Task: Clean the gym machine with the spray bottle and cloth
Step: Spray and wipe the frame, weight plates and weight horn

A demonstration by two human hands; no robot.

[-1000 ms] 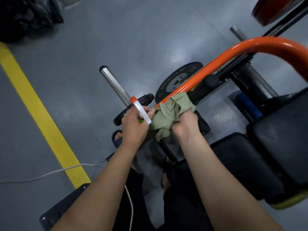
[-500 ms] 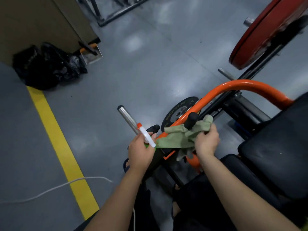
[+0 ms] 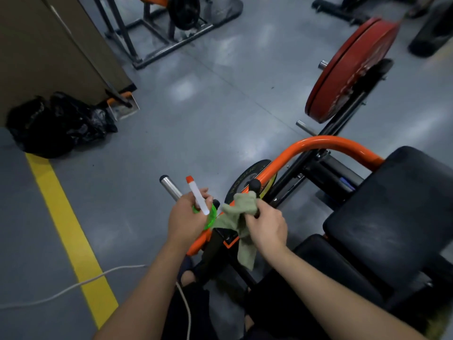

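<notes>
The right hand [image 3: 267, 227] is pinching the green cloth [image 3: 241, 212], bunching it against the orange frame tube [image 3: 326, 143] just below a black knob [image 3: 255, 184], with a tail hanging toward the near side. The left hand [image 3: 188, 218] is curling round the spray bottle [image 3: 198, 200] just left of the cloth, its nozzle pointing far and slightly left (away from the tube). The tube's long axis is running from its near-left end up to the far right, so the right hand is sitting nearer the stretch probably left to wipe. The black plate [image 3: 245, 175] is showing partly hidden lettering that seems to read ROGUE; the red plate [image 3: 350, 69] is carrying print too blurred to read.
</notes>
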